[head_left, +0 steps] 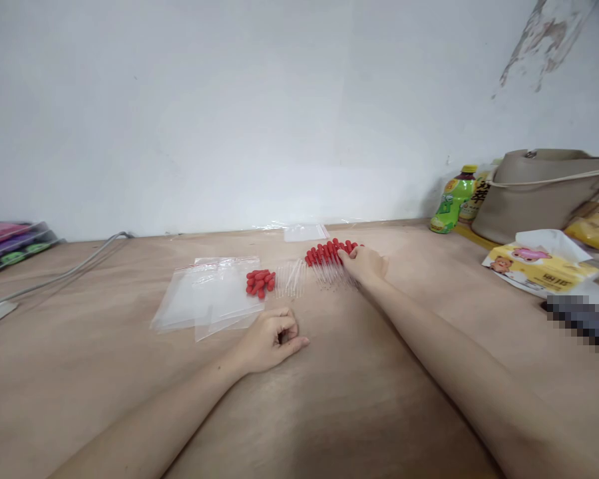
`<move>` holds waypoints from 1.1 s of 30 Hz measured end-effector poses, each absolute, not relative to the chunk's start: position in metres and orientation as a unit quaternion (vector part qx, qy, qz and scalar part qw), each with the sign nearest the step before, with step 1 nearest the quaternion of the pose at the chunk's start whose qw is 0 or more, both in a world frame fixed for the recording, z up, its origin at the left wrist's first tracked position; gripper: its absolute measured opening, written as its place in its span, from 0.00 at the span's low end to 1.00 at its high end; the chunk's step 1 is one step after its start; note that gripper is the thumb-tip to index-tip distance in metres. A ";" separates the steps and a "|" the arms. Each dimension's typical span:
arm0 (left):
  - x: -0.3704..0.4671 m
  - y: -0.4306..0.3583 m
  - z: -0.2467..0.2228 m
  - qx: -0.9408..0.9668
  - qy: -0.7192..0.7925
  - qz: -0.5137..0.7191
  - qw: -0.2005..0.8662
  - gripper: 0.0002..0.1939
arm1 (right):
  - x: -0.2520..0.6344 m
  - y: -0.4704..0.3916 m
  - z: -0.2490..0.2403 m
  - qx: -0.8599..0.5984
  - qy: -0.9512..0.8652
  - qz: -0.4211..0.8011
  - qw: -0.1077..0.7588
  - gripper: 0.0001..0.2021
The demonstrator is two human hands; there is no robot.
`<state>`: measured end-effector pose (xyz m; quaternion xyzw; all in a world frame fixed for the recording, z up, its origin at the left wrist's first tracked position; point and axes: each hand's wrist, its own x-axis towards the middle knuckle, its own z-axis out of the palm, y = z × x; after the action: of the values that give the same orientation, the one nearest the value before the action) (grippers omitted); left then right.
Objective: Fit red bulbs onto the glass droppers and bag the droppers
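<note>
My right hand is at the right end of a row of red-topped clear sticks, its thumb and fingers pinched at a red tip; what it grips is too small to tell. My left hand rests on the table with fingers curled and the thumb apart, nothing seen in it. Just beyond it lie a small heap of red caps and, right beside them, a group of thin clear sticks. Clear plastic bags overlap to the left of the caps.
The brown table meets a white wall. Another small bag lies near the wall. At right are a green bottle, a grey-brown bag, a yellow tissue pack and a blurred dark object. A cable and colourful packs lie left.
</note>
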<state>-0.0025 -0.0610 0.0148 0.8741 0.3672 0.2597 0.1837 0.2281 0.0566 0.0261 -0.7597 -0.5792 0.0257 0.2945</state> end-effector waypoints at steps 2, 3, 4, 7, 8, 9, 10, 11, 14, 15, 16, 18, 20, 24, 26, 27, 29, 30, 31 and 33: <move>-0.003 -0.061 0.015 0.878 0.362 0.252 0.185 0.15 | 0.226 0.052 0.022 -0.752 -0.586 0.007 0.302 0.20; -0.003 -0.061 0.016 0.878 0.362 0.250 0.186 0.15 | 0.225 0.048 0.020 -0.740 -0.596 -0.004 0.310 0.20; -0.003 -0.061 0.016 0.878 0.364 0.249 0.186 0.15 | 0.223 0.044 0.019 -0.723 -0.612 -0.016 0.320 0.19; -0.002 -0.062 0.018 0.878 0.367 0.241 0.189 0.16 | 0.210 0.028 0.017 -0.653 -0.678 -0.037 0.334 0.16; -0.001 -0.062 0.019 0.879 0.368 0.238 0.190 0.16 | 0.203 0.024 0.016 -0.633 -0.698 -0.039 0.331 0.16; -0.001 -0.062 0.019 0.879 0.368 0.236 0.189 0.16 | 0.196 0.020 0.016 -0.618 -0.714 -0.038 0.327 0.15; -0.001 -0.062 0.019 0.880 0.368 0.235 0.187 0.16 | 0.189 0.018 0.015 -0.608 -0.725 -0.036 0.322 0.15; -0.001 -0.062 0.019 0.880 0.368 0.234 0.186 0.16 | 0.182 0.017 0.015 -0.604 -0.730 -0.033 0.317 0.15; 0.000 -0.061 0.019 0.880 0.370 0.236 0.181 0.16 | 0.165 0.019 0.012 -0.618 -0.726 -0.034 0.299 0.16; 0.000 -0.061 0.018 0.880 0.371 0.236 0.179 0.16 | 0.161 0.020 0.011 -0.623 -0.724 -0.039 0.294 0.16; 0.000 -0.061 0.018 0.880 0.371 0.236 0.179 0.16 | 0.158 0.022 0.011 -0.626 -0.722 -0.045 0.290 0.15; 0.000 -0.061 0.018 0.881 0.370 0.235 0.179 0.16 | 0.156 0.024 0.009 -0.629 -0.721 -0.051 0.287 0.12; -0.001 -0.061 0.018 0.880 0.368 0.237 0.183 0.16 | 0.157 0.023 0.008 -0.629 -0.722 -0.047 0.286 0.10; -0.001 -0.062 0.019 0.878 0.371 0.239 0.183 0.16 | 0.165 0.013 0.008 -0.628 -0.723 -0.020 0.288 0.09; 0.000 -0.062 0.018 0.880 0.371 0.238 0.176 0.15 | 0.171 0.005 0.007 -0.620 -0.729 -0.009 0.291 0.10; -0.001 -0.062 0.018 0.881 0.371 0.241 0.169 0.14 | 0.175 0.001 0.006 -0.615 -0.733 -0.006 0.291 0.10; -0.001 -0.061 0.016 0.875 0.383 0.257 0.144 0.12 | 0.182 -0.010 0.005 -0.599 -0.746 -0.006 0.291 0.10; -0.003 -0.060 0.015 0.868 0.396 0.273 0.123 0.11 | 0.187 -0.017 0.005 -0.589 -0.754 -0.008 0.292 0.10; -0.005 -0.059 0.014 0.858 0.411 0.292 0.095 0.10 | 0.192 -0.023 0.004 -0.579 -0.760 -0.010 0.293 0.10; -0.010 -0.053 0.013 0.831 0.444 0.334 0.033 0.07 | 0.203 -0.037 0.003 -0.559 -0.773 -0.017 0.299 0.10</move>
<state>-0.0105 -0.0531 0.0133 0.8307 0.4442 0.3341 0.0327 0.2031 -0.0366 0.0027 -0.5594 -0.7730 -0.0171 0.2988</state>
